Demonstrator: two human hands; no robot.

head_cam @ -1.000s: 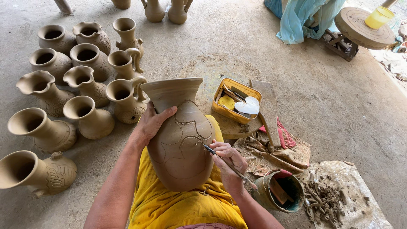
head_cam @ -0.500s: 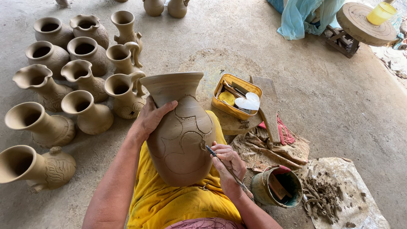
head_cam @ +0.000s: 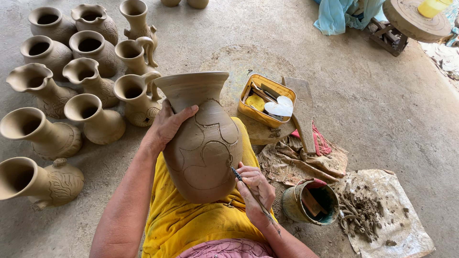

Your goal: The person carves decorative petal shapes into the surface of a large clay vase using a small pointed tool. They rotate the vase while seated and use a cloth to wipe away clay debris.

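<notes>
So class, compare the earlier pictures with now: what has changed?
Little. The view shifted slightly. The right hand still grips the thin tool with its tip at the vase; the left hand stays pressed on the vase's shoulder. The pots, yellow tray and bucket stayed put.

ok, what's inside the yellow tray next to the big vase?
The yellow tray holds a white heart-shaped piece, a yellow lump and several thin tools. Whatever lies beneath the heart piece is covered.
</notes>
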